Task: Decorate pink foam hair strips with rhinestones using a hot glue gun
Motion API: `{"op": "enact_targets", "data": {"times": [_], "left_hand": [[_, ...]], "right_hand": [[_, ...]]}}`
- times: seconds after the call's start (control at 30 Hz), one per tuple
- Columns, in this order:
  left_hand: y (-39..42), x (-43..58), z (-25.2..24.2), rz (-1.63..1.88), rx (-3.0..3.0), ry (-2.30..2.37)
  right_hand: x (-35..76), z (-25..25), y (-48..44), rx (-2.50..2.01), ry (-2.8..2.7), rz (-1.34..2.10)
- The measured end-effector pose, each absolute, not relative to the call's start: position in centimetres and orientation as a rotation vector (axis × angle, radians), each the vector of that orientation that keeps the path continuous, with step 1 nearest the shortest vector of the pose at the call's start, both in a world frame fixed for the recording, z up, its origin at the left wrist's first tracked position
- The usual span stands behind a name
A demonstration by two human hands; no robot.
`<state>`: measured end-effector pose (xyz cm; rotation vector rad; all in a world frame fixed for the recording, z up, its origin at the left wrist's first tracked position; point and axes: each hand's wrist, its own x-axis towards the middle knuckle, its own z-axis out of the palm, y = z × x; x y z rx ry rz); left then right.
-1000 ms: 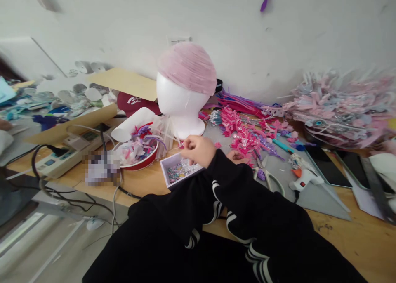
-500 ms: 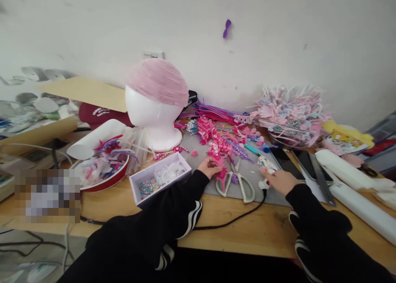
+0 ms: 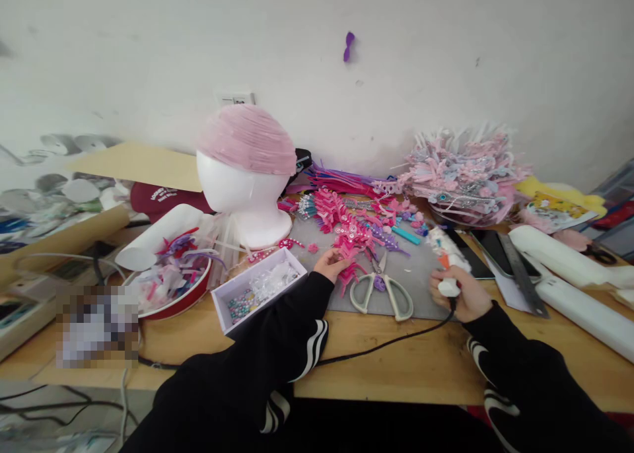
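My left hand pinches a pink fuzzy piece at the front end of a pile of pink decorations. My right hand is wrapped round a white corded tool with an orange part, its black cord running left along the table. The tool's far end is covered in whitish material. Scissors with pale handles lie on the grey mat between my hands, a small purple piece between their handles. A teal stick lies behind them.
A white box of beads and a red-rimmed bowl of scraps are on the left. Behind them stands a white mannequin head with a pink cover. Phones, a metal ruler and white rolls lie right, below a heap of pastel pieces.
My right hand has closed round the white tool and lifted it off the mat. My left hand stays at the pink piece. The view has shifted slightly.
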<state>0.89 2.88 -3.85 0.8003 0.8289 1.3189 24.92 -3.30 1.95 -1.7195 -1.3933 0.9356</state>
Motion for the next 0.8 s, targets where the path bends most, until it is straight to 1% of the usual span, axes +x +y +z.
{"op": "enact_targets", "data": {"times": [0.13,0.2,0.4,0.6,0.8], "left_hand": [[3.0,0.8,-4.0,1.314,0.768,0.849],[2.9,0.8,-3.9,1.304,0.772,0.892],[2.8,0.9,-3.5,1.328,0.781,0.904],[2.6,1.0,-3.5,1.332,0.794,0.827],[2.7,1.0,-3.7,1.35,0.795,0.851]], "right_hand": [[22.9,2.5,-1.6,-1.167,-1.127,1.336],[21.6,2.1,-0.7,-1.039,-1.077,1.385],[18.9,-0.1,-1.5,-1.066,-1.164,1.386],[18.7,0.2,-2.7,-1.223,-1.512,1.106],[18.7,-0.6,-2.3,-1.308,-1.63,1.01]]}}
